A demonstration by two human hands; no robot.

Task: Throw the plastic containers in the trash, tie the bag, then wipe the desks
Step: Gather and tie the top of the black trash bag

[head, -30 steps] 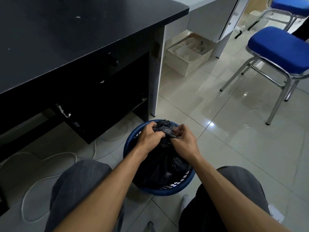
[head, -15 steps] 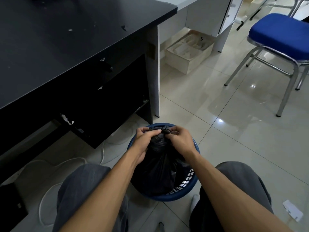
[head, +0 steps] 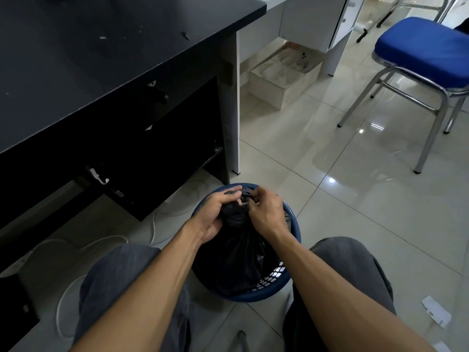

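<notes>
Dim under the black desk [head: 101, 59]; glare spots gleam on floor tiles [head: 330, 158]; edges bend wide-angle.

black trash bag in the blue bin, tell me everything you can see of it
The black trash bag is thin, glossy, wrinkled plastic, bulging as if full, though its contents are hidden. It sits upright inside the round blue perforated bin on the tiled floor beside the black desk. Its mouth is gathered into a twisted neck at the top, pinched by the left hand and right hand. Whether a knot is finished cannot be told.
</notes>
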